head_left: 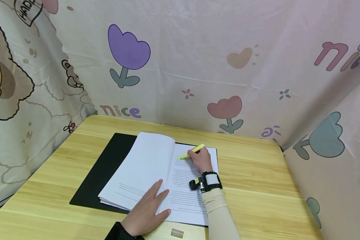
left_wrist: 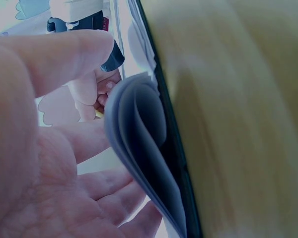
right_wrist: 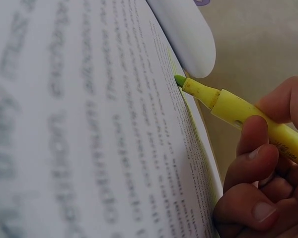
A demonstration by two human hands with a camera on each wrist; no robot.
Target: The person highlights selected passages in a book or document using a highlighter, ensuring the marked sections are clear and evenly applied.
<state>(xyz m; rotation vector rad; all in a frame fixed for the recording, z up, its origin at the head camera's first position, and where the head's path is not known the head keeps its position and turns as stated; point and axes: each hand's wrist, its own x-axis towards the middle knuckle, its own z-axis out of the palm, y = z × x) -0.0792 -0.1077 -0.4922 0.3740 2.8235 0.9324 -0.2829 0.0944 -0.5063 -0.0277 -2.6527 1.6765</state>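
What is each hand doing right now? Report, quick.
Left hand: open, resting on the open book.
Right hand: closed, holding the yellow highlighter.

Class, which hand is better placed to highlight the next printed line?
Probably the right hand: it holds the uncapped yellow plastic highlighter by the printed white pages; the left hand rests on them.
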